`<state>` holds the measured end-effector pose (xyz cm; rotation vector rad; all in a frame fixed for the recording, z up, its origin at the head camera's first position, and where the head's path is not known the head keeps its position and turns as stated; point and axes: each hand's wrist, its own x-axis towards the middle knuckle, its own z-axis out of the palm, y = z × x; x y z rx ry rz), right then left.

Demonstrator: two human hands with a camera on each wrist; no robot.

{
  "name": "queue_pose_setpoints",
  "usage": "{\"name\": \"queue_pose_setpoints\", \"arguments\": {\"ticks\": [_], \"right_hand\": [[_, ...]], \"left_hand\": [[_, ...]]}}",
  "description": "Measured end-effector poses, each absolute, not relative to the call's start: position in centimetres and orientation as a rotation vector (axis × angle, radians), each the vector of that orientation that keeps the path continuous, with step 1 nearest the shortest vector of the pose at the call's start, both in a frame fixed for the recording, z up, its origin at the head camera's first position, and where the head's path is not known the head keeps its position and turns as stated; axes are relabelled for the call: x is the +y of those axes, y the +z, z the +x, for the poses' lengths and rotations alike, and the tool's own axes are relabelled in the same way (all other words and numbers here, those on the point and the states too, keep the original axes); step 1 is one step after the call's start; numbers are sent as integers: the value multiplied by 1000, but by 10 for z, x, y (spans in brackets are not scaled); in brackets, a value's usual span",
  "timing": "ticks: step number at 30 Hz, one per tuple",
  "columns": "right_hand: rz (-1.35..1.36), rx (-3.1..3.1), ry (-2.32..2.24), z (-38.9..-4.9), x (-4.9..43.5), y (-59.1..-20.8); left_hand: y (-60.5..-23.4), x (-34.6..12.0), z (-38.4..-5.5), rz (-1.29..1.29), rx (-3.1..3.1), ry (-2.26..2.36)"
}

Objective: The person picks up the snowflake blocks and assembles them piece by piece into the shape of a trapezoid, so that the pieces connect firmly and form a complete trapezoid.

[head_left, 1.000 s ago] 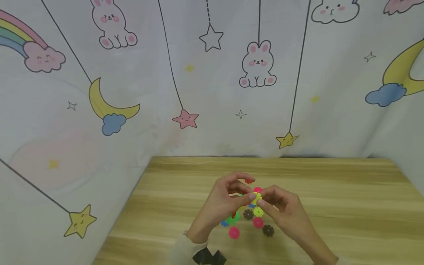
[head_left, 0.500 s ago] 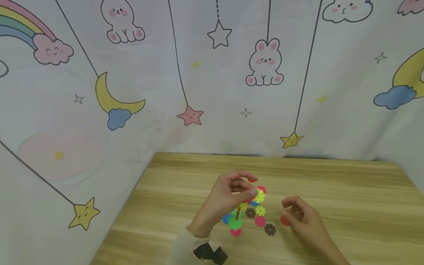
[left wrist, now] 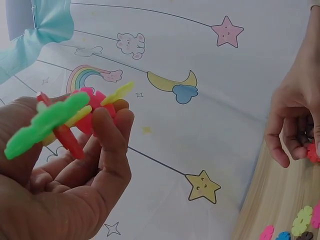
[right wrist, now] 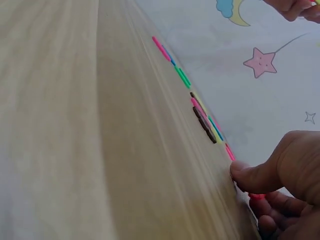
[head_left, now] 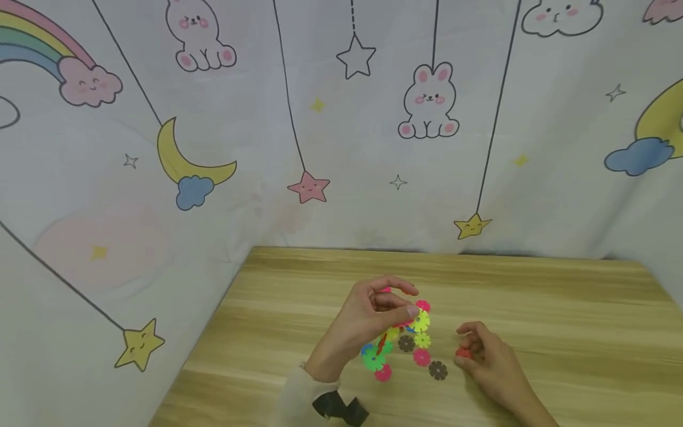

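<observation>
My left hand (head_left: 368, 317) pinches a joined cluster of notched plastic snowflake discs above the table. In the left wrist view the cluster shows a green disc (left wrist: 45, 125), a red disc (left wrist: 69, 142), a pink disc (left wrist: 92, 95) and a yellow disc (left wrist: 118, 93) slotted together at angles. My right hand (head_left: 498, 370) is low at the table, to the right of the loose discs. Its thumb and fingers pinch a red disc (head_left: 463, 353), part of which they hide. In the right wrist view only a sliver of this disc shows behind the thumb.
Loose discs lie flat on the wooden table (head_left: 576, 320) between my hands: two brown ones, the nearer a brown disc (head_left: 438, 370), a pink disc (head_left: 421, 357) and a yellow-green disc (head_left: 422, 340). A patterned cloth (head_left: 352, 130) hangs behind the table.
My right hand has left the cluster, moved right and down to the table, and taken hold of a red disc. My left hand keeps the cluster nearly in place, slightly turned.
</observation>
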<state>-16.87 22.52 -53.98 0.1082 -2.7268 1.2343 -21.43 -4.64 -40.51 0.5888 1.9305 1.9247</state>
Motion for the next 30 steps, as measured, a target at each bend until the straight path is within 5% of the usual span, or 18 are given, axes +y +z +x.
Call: {"name": "queue_pose_setpoints", "arguments": {"ticks": [20, 30], "right_hand": [[-131, -2530, 1561, -162, 219, -530], [-12, -2361, 1789, -156, 212, -518]], "left_hand": [[-408, -49, -217, 684, 1784, 1890], [-408, -48, -218, 707, 1780, 1876]]}}
